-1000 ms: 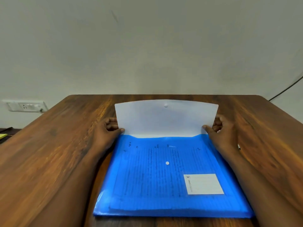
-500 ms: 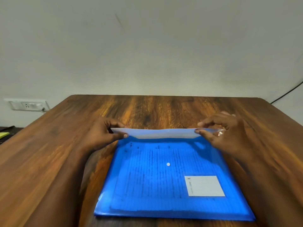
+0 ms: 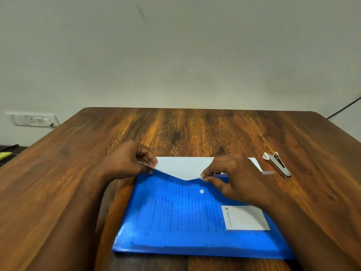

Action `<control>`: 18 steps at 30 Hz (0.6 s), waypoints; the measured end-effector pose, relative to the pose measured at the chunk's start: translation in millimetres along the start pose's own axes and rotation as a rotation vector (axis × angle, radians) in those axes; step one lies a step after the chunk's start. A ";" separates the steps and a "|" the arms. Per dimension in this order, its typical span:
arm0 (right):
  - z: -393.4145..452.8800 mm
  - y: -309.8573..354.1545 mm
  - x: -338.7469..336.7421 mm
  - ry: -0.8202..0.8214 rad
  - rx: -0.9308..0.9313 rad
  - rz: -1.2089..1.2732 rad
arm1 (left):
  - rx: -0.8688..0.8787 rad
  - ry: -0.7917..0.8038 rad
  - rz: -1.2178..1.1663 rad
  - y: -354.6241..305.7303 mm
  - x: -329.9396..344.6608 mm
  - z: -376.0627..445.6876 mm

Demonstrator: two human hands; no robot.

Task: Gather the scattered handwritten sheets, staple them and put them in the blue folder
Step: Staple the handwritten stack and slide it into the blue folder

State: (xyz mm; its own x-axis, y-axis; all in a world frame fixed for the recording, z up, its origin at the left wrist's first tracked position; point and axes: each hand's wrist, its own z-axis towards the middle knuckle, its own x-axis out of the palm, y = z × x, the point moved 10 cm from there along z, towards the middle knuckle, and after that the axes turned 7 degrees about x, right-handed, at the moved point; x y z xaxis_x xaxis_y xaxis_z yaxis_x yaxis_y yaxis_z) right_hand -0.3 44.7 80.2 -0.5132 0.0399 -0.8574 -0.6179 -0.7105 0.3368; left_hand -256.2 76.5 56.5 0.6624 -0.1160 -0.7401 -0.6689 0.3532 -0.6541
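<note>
Both my hands pinch flap (image 3: 183, 167): left hand (image 3: 127, 163) at 10 o'clock, right hand (image 3: 234, 178) centre. Risk: flap's stud lands off blue folder (image 3: 195, 218) snap (image 3: 201, 191), folder stays unlatched.

- The folder (image 3: 187, 222) is bright blue and see-through, with dark ruled lines of the sheets (image 3: 175, 216) showing through it.
- Its flap (image 3: 183, 167) looks white to pale blue.
- A small white round button (image 3: 202, 191) sits on the blue front.
- The label (image 3: 247, 218) is white with dark lettering along one edge.
- The table (image 3: 195, 130) is brown wood with darker streaks and golden grain.
- The stapler (image 3: 277, 165) is silver metal with a white end.
- The wall (image 3: 175, 55) is plain off-white.
- The socket plate (image 3: 33, 119) is white.
</note>
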 end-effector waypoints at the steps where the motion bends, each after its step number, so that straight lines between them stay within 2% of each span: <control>1: -0.2 -2.2 2.8 0.014 0.017 0.010 | 0.011 0.015 0.009 -4.9 5.0 1.5; 8: -0.7 -20.2 19.6 0.093 0.161 0.083 | 0.134 0.136 0.192 -54.0 56.5 11.5; 14: -1.4 -30.5 28.5 0.163 0.266 0.106 | 0.259 0.138 0.151 -89.3 91.2 13.3; 18: -2.2 -30.4 31.1 0.203 0.275 0.139 | 0.276 0.120 0.114 -92.1 95.3 14.6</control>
State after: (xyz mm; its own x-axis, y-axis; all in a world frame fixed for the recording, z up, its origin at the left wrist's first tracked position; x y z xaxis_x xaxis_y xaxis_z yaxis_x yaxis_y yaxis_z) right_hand 3.9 66.1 42.4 -0.4921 -0.2039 -0.8463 -0.7017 -0.4825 0.5242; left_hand -126.5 46.4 48.5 0.5327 -0.1638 -0.8303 -0.6089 0.6072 -0.5105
